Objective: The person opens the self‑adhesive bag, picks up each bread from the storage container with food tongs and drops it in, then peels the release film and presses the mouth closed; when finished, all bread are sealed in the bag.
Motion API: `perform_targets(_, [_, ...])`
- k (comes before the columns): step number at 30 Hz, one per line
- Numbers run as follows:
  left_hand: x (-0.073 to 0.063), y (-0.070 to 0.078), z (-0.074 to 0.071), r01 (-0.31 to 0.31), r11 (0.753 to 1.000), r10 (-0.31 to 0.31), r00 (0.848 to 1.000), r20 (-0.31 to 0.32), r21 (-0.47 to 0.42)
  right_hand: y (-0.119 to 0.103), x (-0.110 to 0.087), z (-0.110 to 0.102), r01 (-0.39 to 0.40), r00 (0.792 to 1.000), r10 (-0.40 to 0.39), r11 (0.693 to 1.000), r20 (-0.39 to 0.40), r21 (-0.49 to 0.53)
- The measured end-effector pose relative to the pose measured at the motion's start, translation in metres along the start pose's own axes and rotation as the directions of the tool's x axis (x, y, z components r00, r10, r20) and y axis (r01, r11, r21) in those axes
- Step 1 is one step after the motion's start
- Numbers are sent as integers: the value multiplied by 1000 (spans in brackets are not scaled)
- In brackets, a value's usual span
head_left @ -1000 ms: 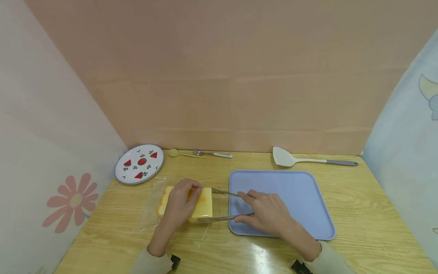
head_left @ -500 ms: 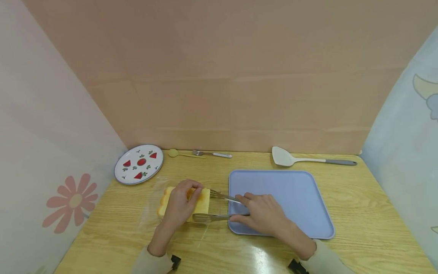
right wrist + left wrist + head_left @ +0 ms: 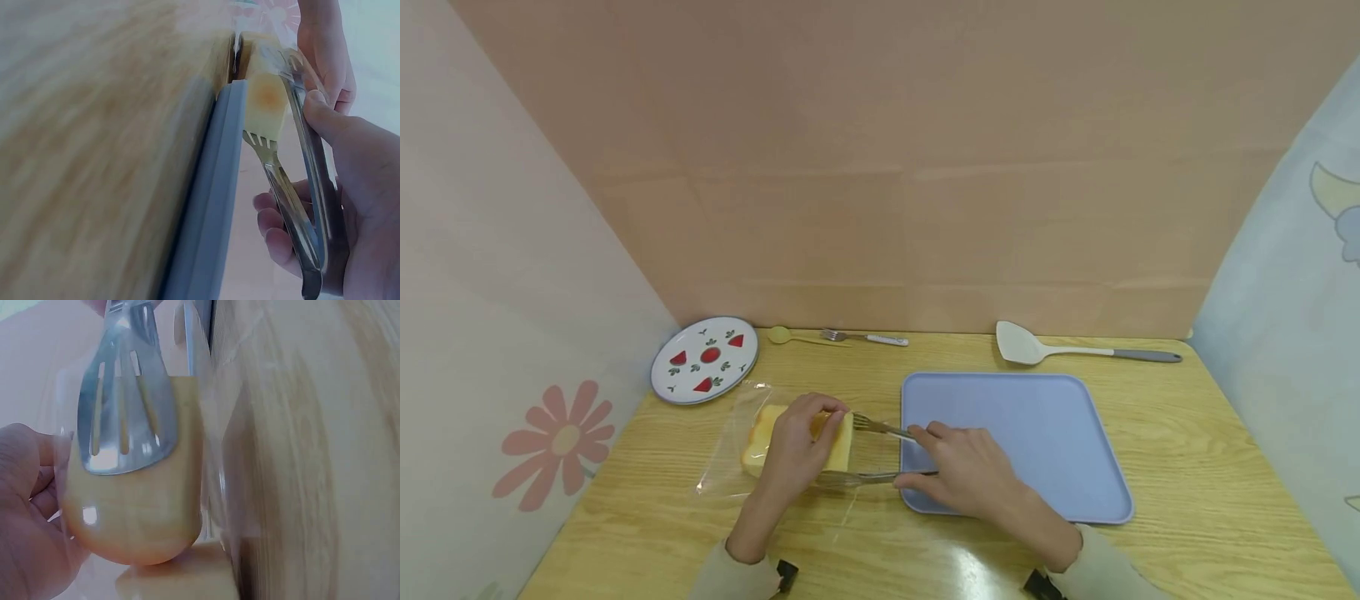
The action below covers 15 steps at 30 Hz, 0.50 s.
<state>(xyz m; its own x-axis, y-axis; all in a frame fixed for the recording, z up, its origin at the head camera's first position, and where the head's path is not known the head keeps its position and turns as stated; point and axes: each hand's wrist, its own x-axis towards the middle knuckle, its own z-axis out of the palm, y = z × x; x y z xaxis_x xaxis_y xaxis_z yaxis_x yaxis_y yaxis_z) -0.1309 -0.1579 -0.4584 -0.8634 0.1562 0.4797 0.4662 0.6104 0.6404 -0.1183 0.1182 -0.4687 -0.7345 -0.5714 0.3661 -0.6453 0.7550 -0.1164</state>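
Note:
Yellow bread slices (image 3: pixel 762 435) with browned edges lie inside a clear plastic bag (image 3: pixel 724 457) left of the tray. My left hand (image 3: pixel 797 440) arches over the bread, thumb and fingers pinching the bag's film near its mouth. Metal tongs (image 3: pixel 880 478) are gripped in my right hand (image 3: pixel 966 468), thumb along one arm and fingers along the other. Their slotted end (image 3: pixel 128 419) overlaps the near side of the bread in the left wrist view. In the right wrist view the forked end (image 3: pixel 259 142) sits at the bread's far side.
A blue tray (image 3: pixel 1037 417) lies under my right hand. At the back are a plate (image 3: pixel 688 379) with watermelon prints, a yellow spoon (image 3: pixel 780 335), a fork (image 3: pixel 886 339) and a white spatula (image 3: pixel 1021 343). A cardboard-coloured wall stands behind the wooden table (image 3: pixel 1195 442).
My right hand has moved left with the tongs, their ends reaching farther along the bread. The bread has shifted slightly left in the bag. My left hand stays nearly in place.

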Motion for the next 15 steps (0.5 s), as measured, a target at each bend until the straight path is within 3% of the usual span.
perform_targets(7, [0,1,2,5,1000,-5,1000,-10,5,-2,2,2,18,998,-20,999,-61,-37])
perform_targets(15, [-1,-1,7,-22,999,23,999,-35,28,-5,5,2,4,999,-5,1000,38,4])
